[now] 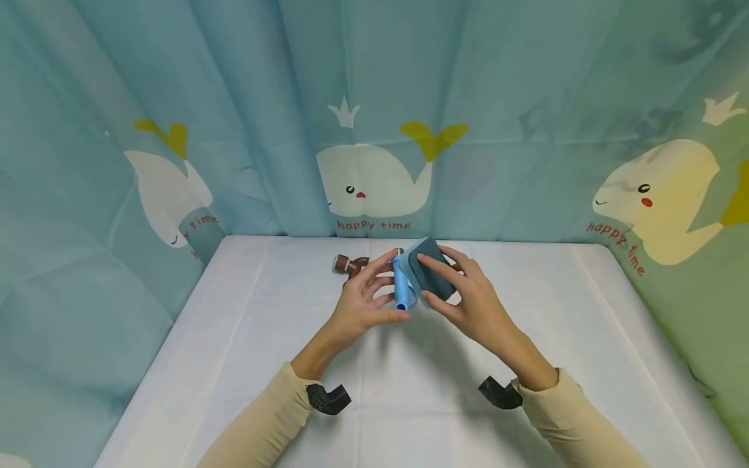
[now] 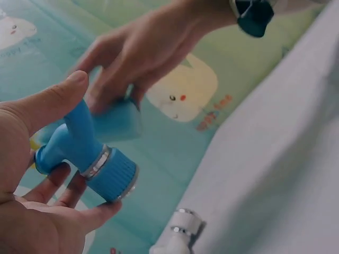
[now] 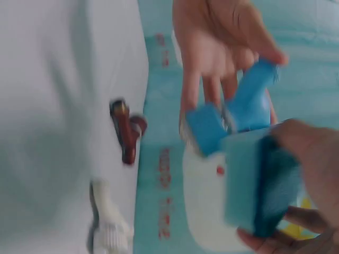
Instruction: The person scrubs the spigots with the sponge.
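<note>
The left hand (image 1: 359,305) has its fingers curled round a blue plastic tap-shaped fitting with a ribbed cap and silver ring (image 2: 87,153), held above the white tabletop (image 1: 246,351). The right hand (image 1: 474,305) pinches a two-layer blue sponge block (image 1: 430,270) against it. The wiping looks under way; a brown fitting (image 1: 349,264) and a white fitting (image 2: 177,233) lie untouched

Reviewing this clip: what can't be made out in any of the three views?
- White fitting: cut off by the bottom edge in the left wrist view, blurred in the right wrist view, hidden in the head view.
- Brown fitting: too small in the head view, motion-blurred in the right wrist view.
- Sponge's contact with the blue faucet: blurred, covered by the right hand.
</note>
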The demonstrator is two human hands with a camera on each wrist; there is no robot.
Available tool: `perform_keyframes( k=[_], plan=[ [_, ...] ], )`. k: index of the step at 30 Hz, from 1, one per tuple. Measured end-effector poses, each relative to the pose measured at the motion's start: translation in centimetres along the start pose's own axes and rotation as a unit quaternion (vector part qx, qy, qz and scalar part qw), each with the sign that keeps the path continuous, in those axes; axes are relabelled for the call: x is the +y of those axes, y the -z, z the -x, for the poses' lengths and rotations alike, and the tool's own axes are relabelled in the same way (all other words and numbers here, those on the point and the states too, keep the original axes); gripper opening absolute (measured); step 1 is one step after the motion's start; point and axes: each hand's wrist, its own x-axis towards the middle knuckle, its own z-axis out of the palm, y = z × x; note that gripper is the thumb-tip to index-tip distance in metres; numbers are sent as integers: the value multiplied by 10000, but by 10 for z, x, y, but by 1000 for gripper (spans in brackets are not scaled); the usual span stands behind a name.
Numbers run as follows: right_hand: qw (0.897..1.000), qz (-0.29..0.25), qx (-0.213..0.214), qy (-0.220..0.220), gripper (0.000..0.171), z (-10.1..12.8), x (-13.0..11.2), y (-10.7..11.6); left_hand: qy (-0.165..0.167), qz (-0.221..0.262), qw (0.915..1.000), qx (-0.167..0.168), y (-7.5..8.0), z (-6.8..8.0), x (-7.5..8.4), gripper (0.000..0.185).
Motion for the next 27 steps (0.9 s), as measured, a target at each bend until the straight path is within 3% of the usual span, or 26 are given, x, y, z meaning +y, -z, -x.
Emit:
perform_keyframes(
  k=[12, 18, 22, 24, 27],
  plan=[
    [9992, 314, 5, 256, 66, -9, 5, 5, -43, 109, 9997, -200, 1, 1, 4, 100],
    [9997, 140, 99, -165, 64, -12, 19, 20, 332, 418, 9984, -191, 3, 2, 4, 100],
    [9984, -351, -333, -301, 62, -19, 29, 32, 468, 482, 9975, -206, 3, 4, 3, 100],
    [9941, -720, -718, -389, 62, -24, 33, 39, 424, 236, 9983, -321, 2, 5, 3, 99],
    [9784, -1350, -1487, -497, 60, -32, 37, 52, 280, -415, 9972, -547, 1, 8, 3, 100]
  ],
)
